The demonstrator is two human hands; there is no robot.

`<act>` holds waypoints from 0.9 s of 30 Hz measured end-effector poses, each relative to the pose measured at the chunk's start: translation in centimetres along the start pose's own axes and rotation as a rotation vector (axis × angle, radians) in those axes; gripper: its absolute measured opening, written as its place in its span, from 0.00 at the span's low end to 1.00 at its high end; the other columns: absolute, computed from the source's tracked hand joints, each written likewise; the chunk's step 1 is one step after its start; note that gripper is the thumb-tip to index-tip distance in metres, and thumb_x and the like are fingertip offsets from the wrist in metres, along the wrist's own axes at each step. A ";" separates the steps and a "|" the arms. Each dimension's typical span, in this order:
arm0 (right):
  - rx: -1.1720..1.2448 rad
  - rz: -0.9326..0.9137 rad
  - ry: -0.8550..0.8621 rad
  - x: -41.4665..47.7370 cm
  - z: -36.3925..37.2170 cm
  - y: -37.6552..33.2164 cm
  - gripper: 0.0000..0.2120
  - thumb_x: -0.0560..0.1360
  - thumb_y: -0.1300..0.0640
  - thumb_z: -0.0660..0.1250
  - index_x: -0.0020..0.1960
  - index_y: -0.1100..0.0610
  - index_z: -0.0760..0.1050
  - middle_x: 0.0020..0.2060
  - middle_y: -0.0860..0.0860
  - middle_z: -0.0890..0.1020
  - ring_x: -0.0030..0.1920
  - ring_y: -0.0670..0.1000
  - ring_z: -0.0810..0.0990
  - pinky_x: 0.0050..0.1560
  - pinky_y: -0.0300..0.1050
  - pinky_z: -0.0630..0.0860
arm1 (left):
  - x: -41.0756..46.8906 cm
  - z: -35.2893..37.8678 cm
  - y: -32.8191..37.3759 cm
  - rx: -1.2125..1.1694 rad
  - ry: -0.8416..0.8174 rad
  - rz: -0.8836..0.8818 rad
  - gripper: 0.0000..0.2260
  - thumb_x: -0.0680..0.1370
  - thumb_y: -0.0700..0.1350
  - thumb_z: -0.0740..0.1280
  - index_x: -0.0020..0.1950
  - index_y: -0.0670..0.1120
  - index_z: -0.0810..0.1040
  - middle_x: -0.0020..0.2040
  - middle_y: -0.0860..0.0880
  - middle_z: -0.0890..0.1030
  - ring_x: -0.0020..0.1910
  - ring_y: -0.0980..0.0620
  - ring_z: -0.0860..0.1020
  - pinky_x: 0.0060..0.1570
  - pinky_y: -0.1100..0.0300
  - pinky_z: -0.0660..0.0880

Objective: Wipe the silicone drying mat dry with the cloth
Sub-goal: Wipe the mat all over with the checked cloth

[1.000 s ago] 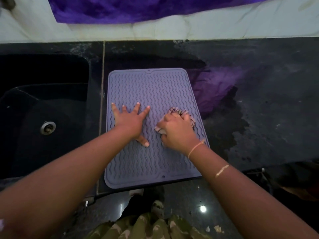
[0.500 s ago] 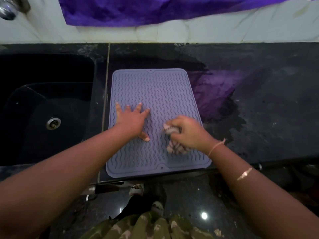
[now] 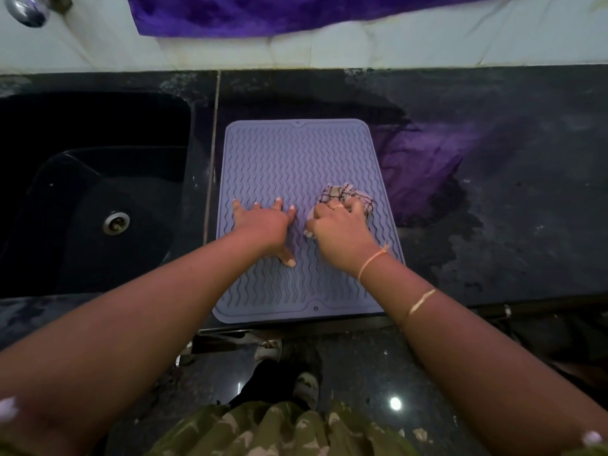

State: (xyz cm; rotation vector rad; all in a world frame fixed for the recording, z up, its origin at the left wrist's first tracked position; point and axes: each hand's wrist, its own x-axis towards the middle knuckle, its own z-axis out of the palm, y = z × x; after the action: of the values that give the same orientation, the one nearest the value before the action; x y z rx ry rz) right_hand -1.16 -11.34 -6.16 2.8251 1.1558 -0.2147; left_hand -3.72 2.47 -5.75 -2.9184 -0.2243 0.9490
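Observation:
A lilac silicone drying mat [image 3: 296, 159] with wavy ridges lies flat on the black counter, just right of the sink. My left hand [image 3: 263, 225] presses flat on the mat's left half, fingers spread. My right hand [image 3: 339, 225] is closed over a bunched checked cloth [image 3: 342, 192] on the mat's right half, near its right edge. Part of the cloth sticks out beyond my fingers; the remainder is hidden under the hand.
A black sink [image 3: 92, 192] with a metal drain [image 3: 115, 222] lies to the left. The dark counter [image 3: 510, 192] to the right shows wet patches. A purple cloth [image 3: 263, 11] hangs on the white wall behind. A tap [image 3: 28, 9] sits top left.
My right hand pulled the cloth toward the near edge of the mat, then pushed it back away to the middle right. My left hand stayed pressed in place.

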 end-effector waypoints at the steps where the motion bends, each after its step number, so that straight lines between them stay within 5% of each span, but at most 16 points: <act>1: 0.005 -0.009 -0.019 -0.7 -0.1 -0.2 0.16 0.74 0.61 0.60 0.60 0.53 0.75 0.56 0.53 0.74 0.63 0.56 0.69 0.64 0.60 0.58 | -0.1 0.0 0.1 0.003 0.007 -0.004 0.51 0.66 0.64 0.71 0.77 0.54 0.43 0.78 0.50 0.45 0.76 0.40 0.51 0.69 0.32 0.46; 17: 0.128 -0.202 -0.149 -10.6 0.6 -0.3 0.20 0.70 0.60 0.63 0.60 0.47 0.75 0.56 0.46 0.74 0.62 0.51 0.68 0.66 0.54 0.51 | 0.1 1.4 -1.1 -0.023 0.040 0.051 0.50 0.67 0.68 0.67 0.76 0.57 0.38 0.78 0.52 0.41 0.76 0.41 0.46 0.65 0.29 0.44; 22: 0.185 -0.123 -0.177 -9.4 -0.6 1.9 0.21 0.70 0.61 0.64 0.61 0.45 0.75 0.58 0.45 0.75 0.62 0.49 0.69 0.62 0.52 0.57 | -0.1 1.7 -1.6 -0.037 0.054 0.085 0.49 0.68 0.68 0.66 0.76 0.57 0.38 0.78 0.52 0.40 0.76 0.42 0.45 0.65 0.28 0.43; 27: 0.254 0.061 -0.010 -4.2 -3.6 4.4 0.24 0.67 0.61 0.70 0.61 0.47 0.75 0.59 0.48 0.75 0.61 0.52 0.71 0.60 0.55 0.62 | -0.4 1.1 -1.1 0.013 0.029 0.066 0.49 0.68 0.68 0.66 0.76 0.56 0.37 0.78 0.51 0.41 0.76 0.41 0.46 0.67 0.29 0.43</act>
State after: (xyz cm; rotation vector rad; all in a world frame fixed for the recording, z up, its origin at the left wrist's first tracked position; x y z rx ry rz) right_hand -0.67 -16.90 -1.83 3.0673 1.1113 -0.3975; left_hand -4.78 3.55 -6.30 -2.9425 -0.1204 0.9128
